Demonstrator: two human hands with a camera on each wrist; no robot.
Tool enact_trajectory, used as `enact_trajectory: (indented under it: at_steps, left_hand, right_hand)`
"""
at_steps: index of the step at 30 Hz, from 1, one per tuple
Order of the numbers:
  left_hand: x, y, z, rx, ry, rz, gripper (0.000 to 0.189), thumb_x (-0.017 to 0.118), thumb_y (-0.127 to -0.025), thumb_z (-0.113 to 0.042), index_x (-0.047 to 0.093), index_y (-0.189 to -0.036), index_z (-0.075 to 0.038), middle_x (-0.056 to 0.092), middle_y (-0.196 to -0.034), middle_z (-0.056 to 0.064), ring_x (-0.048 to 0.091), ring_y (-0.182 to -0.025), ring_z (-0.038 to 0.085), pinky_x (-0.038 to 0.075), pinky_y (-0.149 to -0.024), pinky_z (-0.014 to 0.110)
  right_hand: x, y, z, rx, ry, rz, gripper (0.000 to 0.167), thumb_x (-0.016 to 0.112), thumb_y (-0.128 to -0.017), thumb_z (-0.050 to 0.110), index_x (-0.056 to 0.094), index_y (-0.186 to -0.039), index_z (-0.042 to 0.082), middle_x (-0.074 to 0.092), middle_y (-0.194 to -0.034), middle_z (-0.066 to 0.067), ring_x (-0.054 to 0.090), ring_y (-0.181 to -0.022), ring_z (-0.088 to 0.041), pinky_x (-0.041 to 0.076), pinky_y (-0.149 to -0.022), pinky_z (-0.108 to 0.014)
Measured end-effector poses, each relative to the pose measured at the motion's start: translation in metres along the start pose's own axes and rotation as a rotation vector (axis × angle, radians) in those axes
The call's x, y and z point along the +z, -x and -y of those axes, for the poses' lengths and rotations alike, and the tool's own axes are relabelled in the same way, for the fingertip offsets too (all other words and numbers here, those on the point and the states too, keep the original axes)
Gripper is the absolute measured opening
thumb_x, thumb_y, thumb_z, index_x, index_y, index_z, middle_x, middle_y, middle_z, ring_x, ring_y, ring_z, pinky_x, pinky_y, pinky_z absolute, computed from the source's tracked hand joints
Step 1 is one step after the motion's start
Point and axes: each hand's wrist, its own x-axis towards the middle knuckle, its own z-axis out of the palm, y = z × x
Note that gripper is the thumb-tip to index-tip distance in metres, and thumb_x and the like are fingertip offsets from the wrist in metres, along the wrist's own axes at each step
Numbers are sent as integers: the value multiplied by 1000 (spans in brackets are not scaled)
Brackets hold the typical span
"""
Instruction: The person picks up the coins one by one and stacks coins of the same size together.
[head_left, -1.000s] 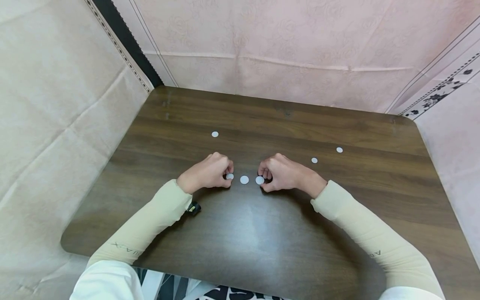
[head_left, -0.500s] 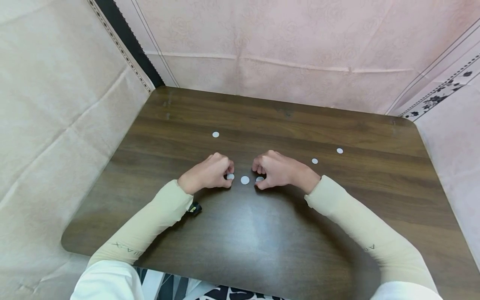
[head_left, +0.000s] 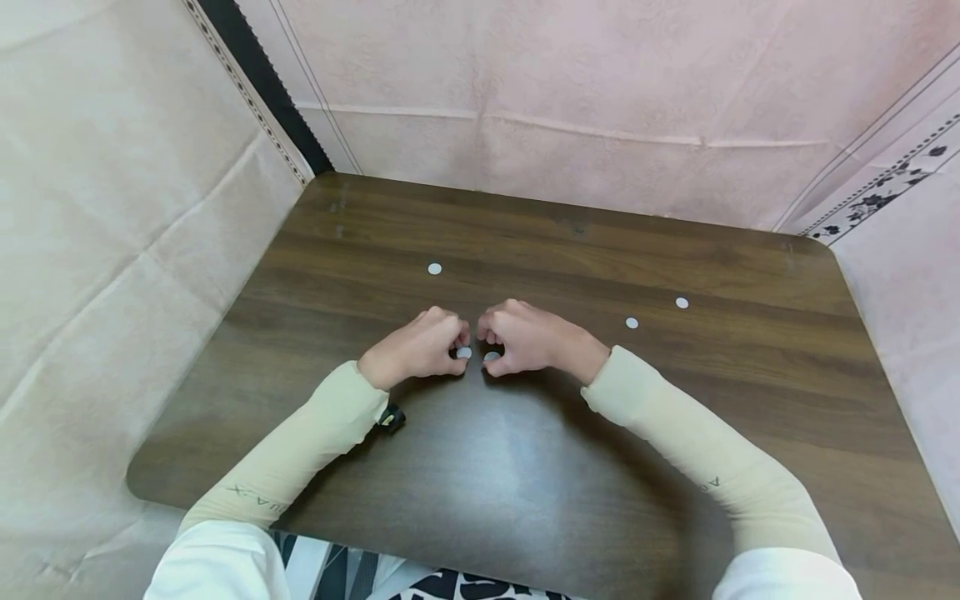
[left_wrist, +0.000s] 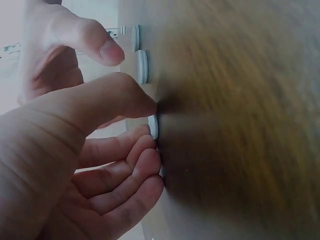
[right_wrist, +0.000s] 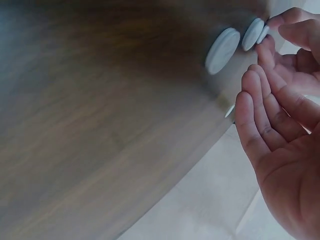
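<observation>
Disc (left_wrist: 153, 128) between left fingers (left_wrist: 148, 162) and thumb (left_wrist: 120, 92), second disc (right_wrist: 222, 51) near right fingers (right_wrist: 245, 109)

Soft overhead light with one pale glare; both wrist views dimmer and blurrier.
In the head view, a bluish-white sheen covers the near middle of the dark brown wood-grain table (head_left: 517, 492), soft shadows lie beside the cream fabric sleeves (head_left: 292, 442), and the pale pink patterned cloth backdrop (head_left: 585, 75) looks evenly bright. In the left wrist view, the grain smears out of focus and the upper-left background washes out; the right wrist view is hazy.
</observation>
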Motion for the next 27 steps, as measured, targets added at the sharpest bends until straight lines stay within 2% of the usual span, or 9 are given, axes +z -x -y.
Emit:
enact_trajectory:
  at_steps: [4, 9, 16, 21, 27]
  left_hand:
    - [0, -1, 1, -4, 15, 2, 9, 75, -83, -9, 68, -79, -6, 59, -71, 1, 50, -68, 13, 45, -64, 27]
    - [-1, 0, 3, -21, 37, 8, 9, 77, -84, -12, 71, -84, -7, 65, -77, 1, 54, -72, 13, 49, -67, 27]
    - [-3, 4, 9, -15, 21, -4, 11, 80, -83, -13, 72, -89, -8, 67, -82, 3, 58, -76, 13, 52, -71, 30]
    - [-4, 6, 11, -7, 22, -15, 9, 78, -82, -11, 70, -82, -8, 63, -76, 1, 53, -72, 12, 48, -67, 29]
    - [-3, 8, 11, -12, 31, -17, 12, 77, -80, -9, 66, -73, -9, 55, -69, -2, 49, -68, 12, 43, -62, 28]
  right_hand:
    - [4, -6, 4, -18, -10, -3, 29, 81, -82, 20, 75, -104, 2, 75, -98, -8, 68, -88, -15, 59, -81, -29]
    - [9, -10, 5, -21, -21, 0, 26, 81, -81, 17, 75, -103, 3, 75, -97, -8, 68, -88, -15, 59, -80, -29]
    - [12, -15, 5, -19, -15, -25, 22, 80, -83, 16, 75, -100, 3, 74, -94, -7, 68, -84, -14, 58, -78, -28]
    - [14, -20, 7, -38, -17, -41, 13, 80, -83, 13, 73, -89, 6, 72, -85, -6, 62, -75, -12, 55, -70, -27]
    - [15, -24, 10, -25, -18, -26, 12, 80, -84, 13, 71, -85, 6, 68, -78, -4, 57, -69, -10, 51, -65, -27]
